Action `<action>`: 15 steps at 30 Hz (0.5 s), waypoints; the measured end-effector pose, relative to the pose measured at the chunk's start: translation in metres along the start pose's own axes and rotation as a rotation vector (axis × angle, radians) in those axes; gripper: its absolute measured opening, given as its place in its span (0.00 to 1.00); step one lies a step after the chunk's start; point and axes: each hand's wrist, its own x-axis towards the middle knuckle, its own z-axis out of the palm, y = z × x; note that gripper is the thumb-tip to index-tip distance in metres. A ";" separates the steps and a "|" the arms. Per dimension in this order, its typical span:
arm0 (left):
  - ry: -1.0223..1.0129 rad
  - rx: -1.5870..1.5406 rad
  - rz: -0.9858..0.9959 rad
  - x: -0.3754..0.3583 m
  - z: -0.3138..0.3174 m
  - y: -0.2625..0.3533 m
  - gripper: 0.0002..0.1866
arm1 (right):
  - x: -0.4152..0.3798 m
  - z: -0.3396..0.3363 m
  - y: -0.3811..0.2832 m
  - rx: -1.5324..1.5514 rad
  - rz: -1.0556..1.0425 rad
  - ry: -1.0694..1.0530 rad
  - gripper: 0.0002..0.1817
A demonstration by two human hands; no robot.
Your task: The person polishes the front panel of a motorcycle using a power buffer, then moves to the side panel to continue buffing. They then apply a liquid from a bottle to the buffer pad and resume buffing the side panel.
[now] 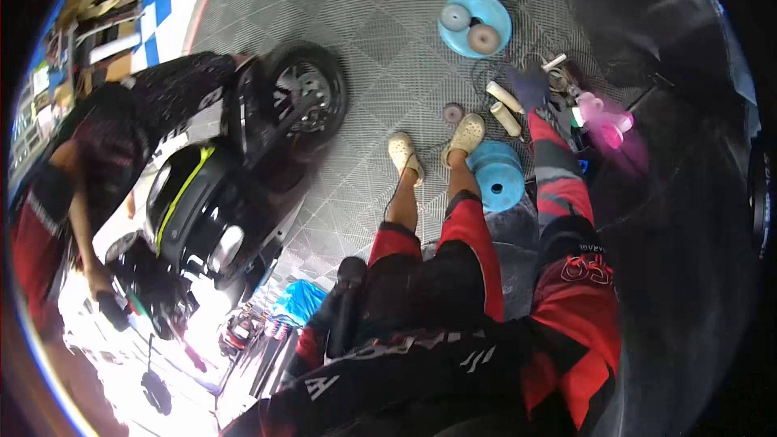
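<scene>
My right hand [530, 87], in a dark glove, reaches out to the floor with its fingers stretched apart. Close by its left side lie two cream-coloured cylinders [506, 107]. A short white stick [554, 62] and a tangle of cords are just beyond its fingers. Pink bottles [603, 119] stand to the right of my forearm. My left arm is bent low beside my leg, near a dark, elongated shape [348, 287]. That hand's fingers cannot be made out against the black, nor can anything they may hold.
A blue round dish [459, 47] holds round pads. A blue drum-shaped thing [499, 182] sits behind my shoe, near a small round pad [453, 113]. At left a co-worker [73, 186] bends over a black motorcycle [218, 194], a dark object in hand. A blue bag [299, 301] lies below.
</scene>
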 end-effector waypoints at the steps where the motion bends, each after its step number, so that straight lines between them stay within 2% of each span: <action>1: -0.004 -0.005 0.047 0.016 -0.002 0.022 0.29 | 0.036 -0.031 -0.013 0.112 0.213 -0.052 0.38; 2: -0.020 0.009 0.103 0.035 0.008 0.054 0.29 | 0.066 -0.031 -0.015 0.236 0.419 -0.112 0.41; 4: -0.030 0.007 0.149 0.066 0.014 0.081 0.29 | 0.126 0.036 0.003 0.091 0.315 -0.031 0.45; 6: -0.045 -0.010 0.180 0.096 0.025 0.097 0.29 | 0.149 0.004 -0.027 0.154 0.352 -0.002 0.49; 10: -0.004 -0.072 0.166 0.121 0.014 0.081 0.28 | 0.207 0.048 -0.040 0.127 0.209 0.028 0.53; 12: 0.021 -0.102 0.129 0.116 0.016 0.052 0.28 | 0.225 0.072 -0.038 0.156 0.140 0.169 0.55; 13: 0.036 -0.120 0.104 0.112 0.013 0.037 0.28 | 0.234 0.094 -0.029 0.166 0.125 0.143 0.57; 14: 0.049 -0.127 0.066 0.107 0.009 0.021 0.28 | 0.225 0.090 -0.035 0.163 0.121 0.130 0.57; 15: 0.058 -0.152 0.028 0.102 0.006 0.006 0.28 | 0.211 0.084 -0.037 0.128 0.043 0.225 0.57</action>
